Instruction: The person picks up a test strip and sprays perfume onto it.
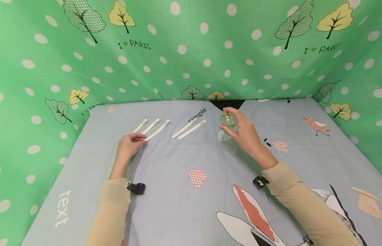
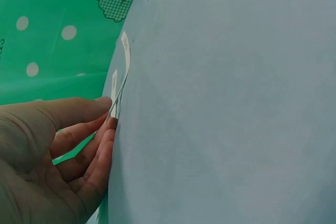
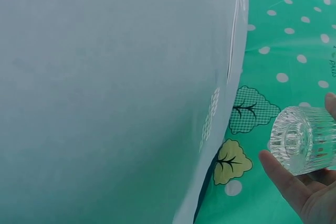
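In the head view my left hand (image 1: 130, 146) pinches the lower end of a white paper test strip (image 1: 160, 129), the rightmost of a group of three. The left wrist view shows thumb and fingers on this strip (image 2: 126, 59), which bends upward. Two more strips, one of them the middle strip (image 1: 151, 125), lie just left of it. My right hand (image 1: 244, 131) grips a clear glass perfume bottle (image 1: 228, 122) with a gold neck, its index finger at the top. In the right wrist view the ribbed glass base of the bottle (image 3: 302, 140) faces the camera, raised off the table.
Two further white strips, including the right-hand one (image 1: 193, 129), lie between the hands near the printed word "sample". A grey-blue printed cloth (image 1: 172, 205) covers the table. Green dotted fabric (image 1: 203, 44) hangs behind it and at both sides.
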A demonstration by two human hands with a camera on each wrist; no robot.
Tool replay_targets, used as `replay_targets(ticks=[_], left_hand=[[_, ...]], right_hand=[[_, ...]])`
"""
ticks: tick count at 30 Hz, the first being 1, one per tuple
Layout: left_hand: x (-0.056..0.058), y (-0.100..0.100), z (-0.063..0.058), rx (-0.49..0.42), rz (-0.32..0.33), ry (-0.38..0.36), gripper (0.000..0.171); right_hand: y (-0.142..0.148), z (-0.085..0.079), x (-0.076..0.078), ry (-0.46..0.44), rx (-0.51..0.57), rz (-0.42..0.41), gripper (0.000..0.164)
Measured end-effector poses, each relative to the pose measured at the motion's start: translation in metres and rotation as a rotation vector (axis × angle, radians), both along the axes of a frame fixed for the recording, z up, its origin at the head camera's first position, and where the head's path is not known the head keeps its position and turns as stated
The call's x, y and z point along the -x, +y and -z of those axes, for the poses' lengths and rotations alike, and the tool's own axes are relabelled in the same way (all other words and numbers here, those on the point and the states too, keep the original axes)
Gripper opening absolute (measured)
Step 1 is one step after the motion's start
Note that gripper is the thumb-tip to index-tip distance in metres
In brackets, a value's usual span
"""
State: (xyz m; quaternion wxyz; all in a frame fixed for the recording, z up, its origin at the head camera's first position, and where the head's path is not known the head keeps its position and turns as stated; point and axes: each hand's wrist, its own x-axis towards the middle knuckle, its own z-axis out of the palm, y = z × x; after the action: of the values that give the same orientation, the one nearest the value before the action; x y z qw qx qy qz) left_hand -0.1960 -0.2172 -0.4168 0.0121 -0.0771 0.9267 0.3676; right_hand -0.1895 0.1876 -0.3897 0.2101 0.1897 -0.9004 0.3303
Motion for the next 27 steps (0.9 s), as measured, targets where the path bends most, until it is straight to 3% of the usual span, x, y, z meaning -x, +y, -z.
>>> replay_targets(ticks=[27], left_hand=[[0.003,0.0037,0.0023,0.057,0.008,0.008,0.026]], right_hand=[[0.0004,0.002,0.0002,-0.013,0.002,0.006,0.061]])
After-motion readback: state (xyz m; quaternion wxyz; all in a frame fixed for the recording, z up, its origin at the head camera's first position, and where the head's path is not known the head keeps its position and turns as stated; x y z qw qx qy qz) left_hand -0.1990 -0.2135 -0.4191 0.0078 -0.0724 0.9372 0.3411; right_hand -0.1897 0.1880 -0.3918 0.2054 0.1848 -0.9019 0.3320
